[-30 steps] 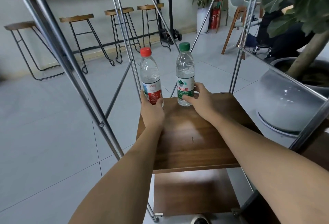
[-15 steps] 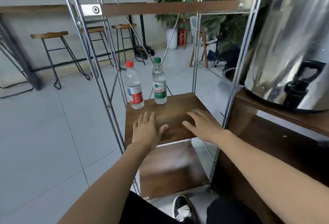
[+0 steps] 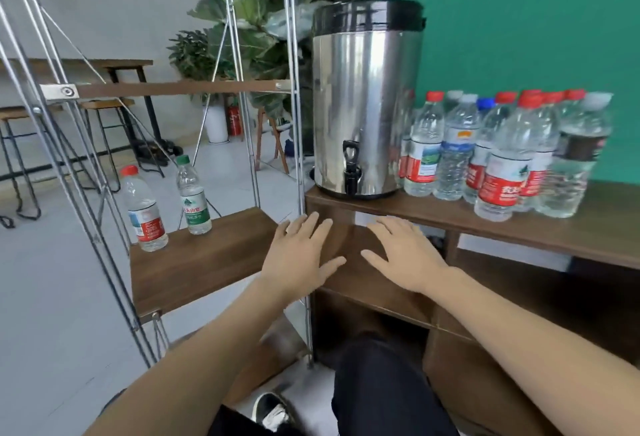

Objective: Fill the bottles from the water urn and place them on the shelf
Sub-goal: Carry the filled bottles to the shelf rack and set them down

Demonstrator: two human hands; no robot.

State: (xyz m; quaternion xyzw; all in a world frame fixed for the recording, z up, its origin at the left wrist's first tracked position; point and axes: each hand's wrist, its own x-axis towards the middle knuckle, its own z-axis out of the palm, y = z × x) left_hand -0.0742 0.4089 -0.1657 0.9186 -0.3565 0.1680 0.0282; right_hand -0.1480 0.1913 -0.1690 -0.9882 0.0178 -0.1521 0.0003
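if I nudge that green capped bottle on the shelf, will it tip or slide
The green capped bottle is tall and narrow, so a high push would probably tip it. It looks filled, so a low push may slide it across the smooth wooden shelf.

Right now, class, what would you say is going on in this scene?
A person is partway through filling bottles. Both the left hand and right hand are open and hold nothing. A red-capped bottle and a green-capped bottle stand on the wooden shelf. The steel urn sits on the cabinet top, beside a cluster of bottles.
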